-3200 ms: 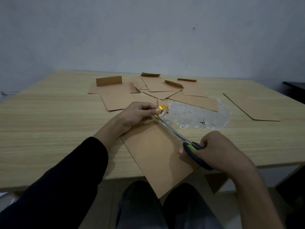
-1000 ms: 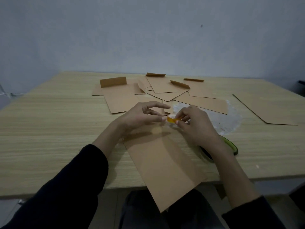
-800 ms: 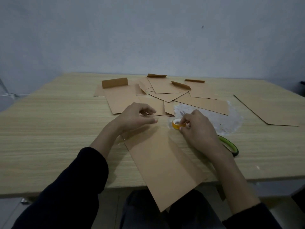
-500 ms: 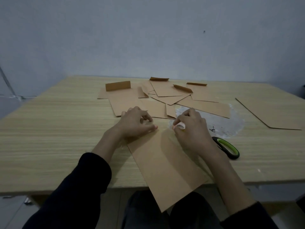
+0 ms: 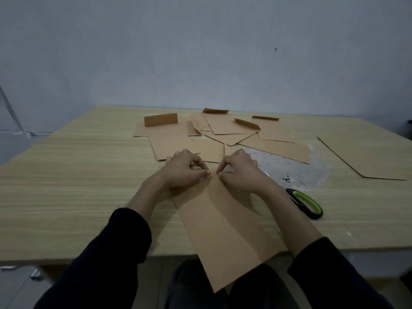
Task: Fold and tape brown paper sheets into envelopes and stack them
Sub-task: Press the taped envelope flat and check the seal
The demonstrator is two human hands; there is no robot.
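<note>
Your paper sheet is brown. Your table is pale wood with thin stripes. Your scissors are black and green.

A single head-worn camera looks forward and down, close over the table, toward the wall.

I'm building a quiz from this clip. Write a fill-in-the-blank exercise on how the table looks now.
1. The scissors lie on the table to the ____ of the right hand.
2. Their handle is black and ____.
3. The brown sheet under the left hand juts over the table's ____ edge.
Missing words: right; green; near.
</note>
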